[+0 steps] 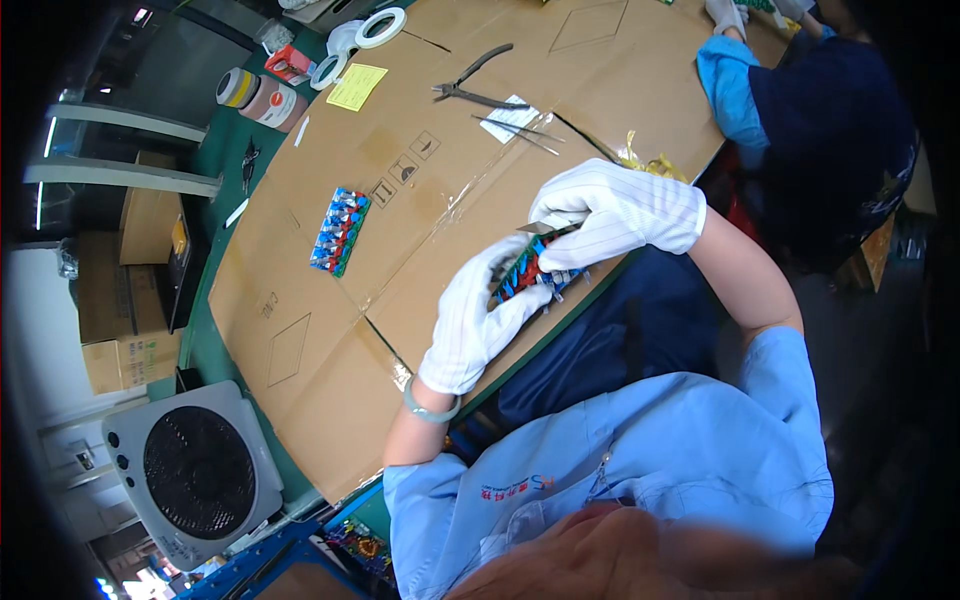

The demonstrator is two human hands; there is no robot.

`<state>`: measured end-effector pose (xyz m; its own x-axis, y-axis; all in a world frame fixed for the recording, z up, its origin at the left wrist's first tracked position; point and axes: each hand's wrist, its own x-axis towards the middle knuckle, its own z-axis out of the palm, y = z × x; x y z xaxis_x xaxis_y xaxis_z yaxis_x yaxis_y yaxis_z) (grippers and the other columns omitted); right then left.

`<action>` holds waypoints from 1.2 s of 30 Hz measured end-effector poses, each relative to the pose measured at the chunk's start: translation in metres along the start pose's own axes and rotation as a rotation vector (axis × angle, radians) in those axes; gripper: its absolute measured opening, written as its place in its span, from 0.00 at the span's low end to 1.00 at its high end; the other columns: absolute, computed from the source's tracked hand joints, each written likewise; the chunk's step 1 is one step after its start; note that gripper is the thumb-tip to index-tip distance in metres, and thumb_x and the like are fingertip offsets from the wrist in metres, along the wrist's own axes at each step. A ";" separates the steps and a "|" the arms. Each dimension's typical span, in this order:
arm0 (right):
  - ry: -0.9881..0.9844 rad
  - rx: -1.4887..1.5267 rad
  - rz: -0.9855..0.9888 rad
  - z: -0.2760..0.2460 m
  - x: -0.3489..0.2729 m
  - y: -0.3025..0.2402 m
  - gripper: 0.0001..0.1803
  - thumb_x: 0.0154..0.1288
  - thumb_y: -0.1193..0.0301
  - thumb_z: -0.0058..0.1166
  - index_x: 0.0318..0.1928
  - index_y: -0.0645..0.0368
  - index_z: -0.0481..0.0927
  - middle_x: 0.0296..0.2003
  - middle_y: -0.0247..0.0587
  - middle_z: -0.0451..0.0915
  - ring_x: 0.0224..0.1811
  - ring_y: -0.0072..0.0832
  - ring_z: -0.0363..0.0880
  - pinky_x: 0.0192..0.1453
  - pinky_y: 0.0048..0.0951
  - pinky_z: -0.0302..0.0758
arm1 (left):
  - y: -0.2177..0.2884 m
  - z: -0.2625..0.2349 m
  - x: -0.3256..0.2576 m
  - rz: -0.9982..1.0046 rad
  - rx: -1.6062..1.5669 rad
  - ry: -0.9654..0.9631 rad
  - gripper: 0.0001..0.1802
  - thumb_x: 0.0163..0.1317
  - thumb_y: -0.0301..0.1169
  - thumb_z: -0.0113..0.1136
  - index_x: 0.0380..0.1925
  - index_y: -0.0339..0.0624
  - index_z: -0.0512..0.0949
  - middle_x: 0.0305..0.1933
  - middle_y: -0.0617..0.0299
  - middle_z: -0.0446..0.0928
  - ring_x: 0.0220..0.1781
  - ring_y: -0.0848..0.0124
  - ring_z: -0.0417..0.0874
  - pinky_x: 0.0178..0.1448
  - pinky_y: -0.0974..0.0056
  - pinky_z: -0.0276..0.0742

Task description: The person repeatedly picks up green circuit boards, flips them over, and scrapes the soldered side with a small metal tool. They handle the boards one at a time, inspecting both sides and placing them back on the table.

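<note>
Near the table's front edge, a small circuit board [518,274] with rows of blue and red parts is held tilted in both hands. My left hand [470,325], in a white striped glove, is closed round its left end. The gloved fingers of my right hand [615,212] are closed at the board's right side and cover part of it. A thin greyish flat piece [538,228] shows by the right fingertips; what it is I cannot make out. To the left, a similar board [340,232] lies on the cardboard sheet [330,390].
Diagonal cutters [475,88] and tweezers [515,133] lie beyond my hands, near a yellow paper [357,87]. Tape rolls [381,28] and a pinkish jar [275,107] stand at the far left edge. A grey fan [195,470] is at lower left; a co-worker [820,130] sits to the right.
</note>
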<state>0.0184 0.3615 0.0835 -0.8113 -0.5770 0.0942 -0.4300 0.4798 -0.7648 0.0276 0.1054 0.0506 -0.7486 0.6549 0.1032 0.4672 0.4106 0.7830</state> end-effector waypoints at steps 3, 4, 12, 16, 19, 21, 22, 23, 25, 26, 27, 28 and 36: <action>0.040 -0.025 0.079 0.000 0.004 -0.017 0.33 0.60 0.53 0.68 0.61 0.57 0.77 0.37 0.47 0.83 0.35 0.41 0.84 0.40 0.37 0.78 | -0.016 0.012 -0.006 -0.214 -0.455 -0.003 0.25 0.63 0.31 0.69 0.55 0.32 0.72 0.47 0.54 0.82 0.45 0.69 0.84 0.50 0.64 0.80; 0.147 -0.051 0.101 0.003 0.004 -0.012 0.35 0.60 0.52 0.68 0.63 0.55 0.75 0.38 0.47 0.84 0.36 0.42 0.84 0.41 0.37 0.79 | -0.020 0.018 -0.009 -0.391 -0.751 0.001 0.23 0.64 0.32 0.68 0.53 0.31 0.73 0.45 0.54 0.82 0.43 0.71 0.84 0.47 0.66 0.81; 0.386 0.069 0.475 0.042 -0.060 0.001 0.46 0.59 0.36 0.60 0.69 0.52 0.69 0.43 0.57 0.82 0.46 0.48 0.85 0.48 0.38 0.79 | -0.024 0.025 -0.001 -0.491 -0.632 0.090 0.23 0.66 0.36 0.67 0.51 0.29 0.73 0.42 0.55 0.82 0.41 0.73 0.83 0.45 0.67 0.81; 0.331 -0.052 0.395 0.089 -0.085 0.004 0.43 0.62 0.42 0.60 0.69 0.55 0.69 0.35 0.50 0.80 0.35 0.47 0.81 0.42 0.39 0.78 | -0.030 0.018 -0.001 -0.263 0.128 0.135 0.22 0.61 0.44 0.68 0.44 0.36 0.82 0.38 0.51 0.83 0.39 0.58 0.85 0.45 0.61 0.81; 0.435 -0.014 0.354 0.106 -0.092 -0.003 0.34 0.63 0.61 0.64 0.67 0.58 0.71 0.33 0.47 0.78 0.35 0.44 0.79 0.40 0.38 0.77 | -0.034 0.012 0.000 -0.058 0.432 0.299 0.16 0.59 0.40 0.69 0.40 0.41 0.85 0.37 0.55 0.84 0.39 0.58 0.85 0.45 0.59 0.81; 0.512 -0.035 0.332 0.114 -0.092 -0.008 0.33 0.59 0.74 0.66 0.66 0.59 0.72 0.33 0.45 0.78 0.33 0.42 0.80 0.38 0.36 0.77 | -0.041 0.000 0.002 -0.003 0.338 0.371 0.12 0.59 0.34 0.70 0.41 0.42 0.85 0.36 0.56 0.84 0.38 0.58 0.85 0.44 0.60 0.81; 0.507 -0.029 0.343 0.118 -0.092 -0.010 0.33 0.58 0.74 0.66 0.65 0.59 0.72 0.33 0.46 0.78 0.33 0.42 0.80 0.37 0.36 0.77 | -0.042 -0.005 0.004 -0.003 0.295 0.388 0.12 0.58 0.32 0.70 0.40 0.41 0.85 0.35 0.56 0.84 0.37 0.59 0.85 0.43 0.61 0.81; 0.501 -0.023 0.353 0.122 -0.094 -0.011 0.33 0.58 0.75 0.67 0.65 0.60 0.73 0.33 0.46 0.78 0.32 0.41 0.79 0.37 0.36 0.78 | -0.035 -0.014 0.004 -0.119 0.192 0.248 0.18 0.55 0.34 0.72 0.45 0.40 0.83 0.43 0.54 0.84 0.46 0.58 0.85 0.52 0.60 0.80; 0.485 -0.021 0.370 0.129 -0.096 -0.012 0.32 0.57 0.76 0.68 0.63 0.60 0.74 0.34 0.46 0.80 0.31 0.40 0.80 0.36 0.34 0.79 | -0.035 -0.027 0.006 -0.096 0.064 0.025 0.25 0.53 0.32 0.73 0.52 0.41 0.81 0.53 0.54 0.81 0.56 0.58 0.80 0.62 0.58 0.74; 0.495 -0.001 0.362 0.130 -0.094 -0.013 0.31 0.57 0.75 0.68 0.62 0.60 0.75 0.35 0.46 0.80 0.32 0.40 0.81 0.37 0.34 0.79 | -0.040 -0.032 0.007 -0.083 -0.003 -0.086 0.28 0.52 0.31 0.74 0.56 0.41 0.80 0.57 0.53 0.80 0.62 0.58 0.78 0.66 0.57 0.71; 0.510 0.016 0.355 0.130 -0.093 -0.014 0.30 0.57 0.75 0.68 0.61 0.60 0.75 0.35 0.45 0.81 0.33 0.40 0.82 0.37 0.33 0.79 | -0.048 -0.033 0.008 -0.025 0.007 -0.153 0.40 0.44 0.36 0.78 0.61 0.44 0.76 0.63 0.55 0.77 0.67 0.57 0.74 0.71 0.56 0.66; 0.526 0.034 0.349 0.130 -0.092 -0.015 0.29 0.57 0.75 0.68 0.60 0.60 0.75 0.36 0.45 0.81 0.34 0.40 0.82 0.38 0.33 0.80 | -0.050 -0.032 0.007 -0.032 -0.004 -0.165 0.41 0.43 0.37 0.78 0.61 0.44 0.76 0.62 0.55 0.77 0.66 0.56 0.75 0.71 0.56 0.66; 0.479 -0.105 0.289 0.132 -0.087 -0.011 0.20 0.56 0.75 0.69 0.51 0.61 0.79 0.39 0.45 0.83 0.38 0.40 0.84 0.39 0.33 0.81 | -0.050 -0.012 0.004 0.104 0.142 -0.116 0.44 0.42 0.46 0.78 0.62 0.46 0.74 0.60 0.57 0.78 0.62 0.54 0.76 0.68 0.54 0.67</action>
<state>0.1458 0.3187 -0.0004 -0.9805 -0.0600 0.1873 -0.1808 0.6507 -0.7375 -0.0042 0.0795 0.0190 -0.6376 0.7637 0.1010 0.6066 0.4169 0.6769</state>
